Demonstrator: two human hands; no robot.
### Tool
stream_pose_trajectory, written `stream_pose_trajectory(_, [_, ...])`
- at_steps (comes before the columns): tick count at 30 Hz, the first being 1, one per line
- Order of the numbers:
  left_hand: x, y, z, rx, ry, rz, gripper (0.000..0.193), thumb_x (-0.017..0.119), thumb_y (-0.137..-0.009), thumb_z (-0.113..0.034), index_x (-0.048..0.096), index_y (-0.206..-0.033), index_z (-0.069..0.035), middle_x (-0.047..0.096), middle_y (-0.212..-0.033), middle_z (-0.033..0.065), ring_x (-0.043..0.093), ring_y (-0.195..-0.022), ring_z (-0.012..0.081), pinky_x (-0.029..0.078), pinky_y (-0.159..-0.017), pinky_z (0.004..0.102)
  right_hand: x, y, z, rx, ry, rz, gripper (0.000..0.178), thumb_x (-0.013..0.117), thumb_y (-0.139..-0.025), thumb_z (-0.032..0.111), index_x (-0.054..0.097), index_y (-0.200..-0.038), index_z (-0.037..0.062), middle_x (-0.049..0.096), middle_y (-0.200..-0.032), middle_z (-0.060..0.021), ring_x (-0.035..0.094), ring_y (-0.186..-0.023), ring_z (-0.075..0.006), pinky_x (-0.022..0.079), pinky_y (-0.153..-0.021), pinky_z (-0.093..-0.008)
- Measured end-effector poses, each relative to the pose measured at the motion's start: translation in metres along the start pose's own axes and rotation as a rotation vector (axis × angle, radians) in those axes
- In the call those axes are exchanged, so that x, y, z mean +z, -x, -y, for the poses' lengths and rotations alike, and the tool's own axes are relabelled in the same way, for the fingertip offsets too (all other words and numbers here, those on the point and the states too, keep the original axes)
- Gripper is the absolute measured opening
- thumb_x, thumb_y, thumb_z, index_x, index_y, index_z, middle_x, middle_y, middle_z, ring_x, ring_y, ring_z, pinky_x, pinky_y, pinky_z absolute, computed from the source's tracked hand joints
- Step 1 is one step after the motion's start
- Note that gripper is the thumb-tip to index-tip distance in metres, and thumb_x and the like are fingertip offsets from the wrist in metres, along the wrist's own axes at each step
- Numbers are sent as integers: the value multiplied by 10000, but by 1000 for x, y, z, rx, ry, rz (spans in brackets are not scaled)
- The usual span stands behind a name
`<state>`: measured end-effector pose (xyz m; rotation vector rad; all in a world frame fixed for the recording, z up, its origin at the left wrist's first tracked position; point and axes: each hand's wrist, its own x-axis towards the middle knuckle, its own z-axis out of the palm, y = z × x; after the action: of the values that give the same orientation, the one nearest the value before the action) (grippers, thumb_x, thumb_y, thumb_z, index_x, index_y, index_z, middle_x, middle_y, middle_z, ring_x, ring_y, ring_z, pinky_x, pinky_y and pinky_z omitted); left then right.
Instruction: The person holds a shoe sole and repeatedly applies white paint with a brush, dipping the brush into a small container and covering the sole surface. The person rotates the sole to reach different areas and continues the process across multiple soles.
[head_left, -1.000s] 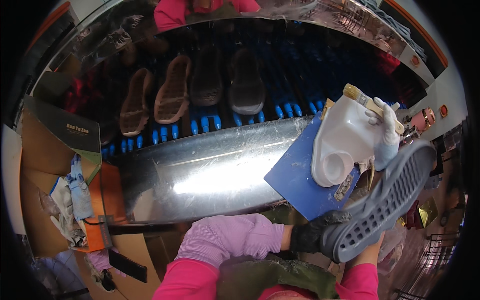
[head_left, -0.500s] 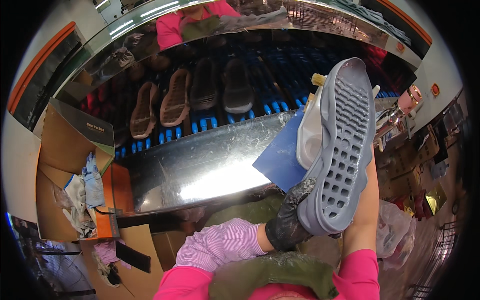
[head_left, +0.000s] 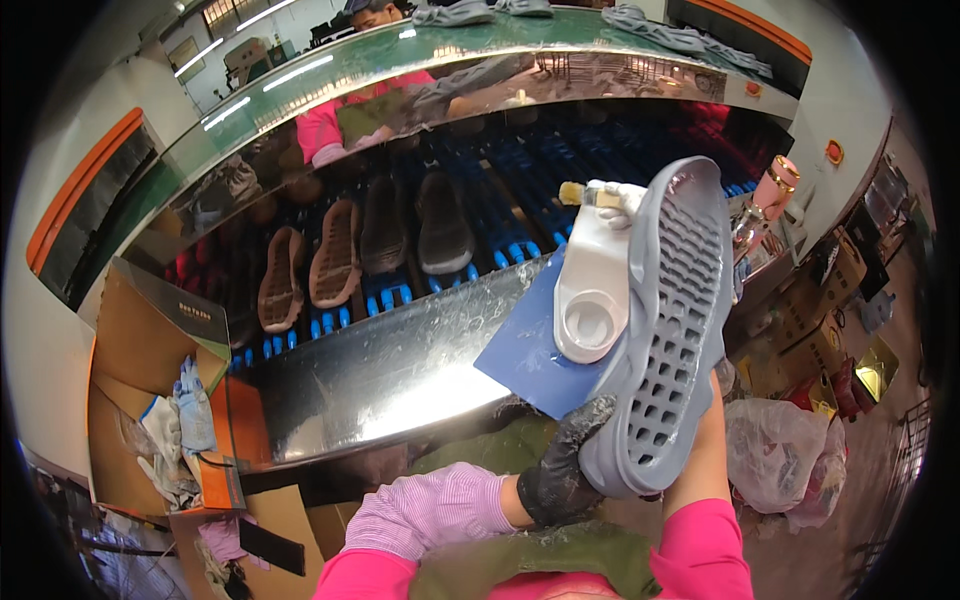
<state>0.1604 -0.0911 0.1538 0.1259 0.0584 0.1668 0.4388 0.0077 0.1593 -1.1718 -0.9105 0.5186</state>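
My left hand (head_left: 562, 475), in a black glove, grips the heel end of a grey shoe sole (head_left: 672, 335). The sole is tilted upright, its gridded inner side towards me, with a wet sheen. Behind it runs my right forearm; the white-gloved fingers of my right hand (head_left: 622, 200) show past the sole's upper left edge. They are closed round a brush (head_left: 580, 194) with yellowish bristles, its handle mostly hidden. Beside the sole, a white plastic container (head_left: 588, 310) with a round cup lies on a blue sheet (head_left: 530, 345).
Brown and dark soles (head_left: 336, 255) lie on a conveyor (head_left: 385, 296) with blue rollers, beyond a shiny metal ledge (head_left: 400, 370). A cardboard box (head_left: 150, 330) holding gloves stands left. Right are a pink-capped bottle (head_left: 772, 190) and plastic bags (head_left: 775, 455). More grey soles (head_left: 455, 12) sit on the green top.
The sole and my left hand have shifted slightly left and down in view. The brush has come out further left of the sole, showing my right fingers and more of the white container.
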Motion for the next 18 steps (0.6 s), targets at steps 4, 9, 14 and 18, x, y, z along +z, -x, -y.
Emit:
stream_pose_trajectory(4, [54,-31,-25,191,-375,69,755,495,-915,-545,304,-1493,-99,425,-1469,145,477,-1300,329,425,-1055,511,-36,-3,-6,-26,-99,-14,319,537,-998,259,632,-1190,22,670,-941,-40,612,-833,-86,505,-729,-240])
stream_pose_trajectory(9, [121,-119,-155,404,-495,378,660,465,-927,-580,433,-1385,-107,545,-1299,111,571,-1143,284,488,-974,486,-12,-1,-5,-139,-15,28,250,603,-960,226,706,-1071,27,692,-859,-21,637,-741,-77,515,-647,-219])
stream_pose_trajectory(14, [148,-145,-209,544,-695,216,805,409,-922,-641,304,-1402,-3,498,-1279,262,557,-1153,416,484,-985,548,-1,0,2,-45,66,-22,331,586,-957,346,699,-1118,80,695,-868,1,620,-737,-53,489,-660,-205])
stream_pose_trajectory(18, [62,-119,-147,8,-1057,61,655,511,-929,-586,469,-1377,-111,576,-1193,107,594,-1093,246,517,-890,414,-20,-2,-11,-105,-11,-6,308,571,-973,286,683,-1123,42,709,-1000,-24,639,-782,-82,501,-683,-217])
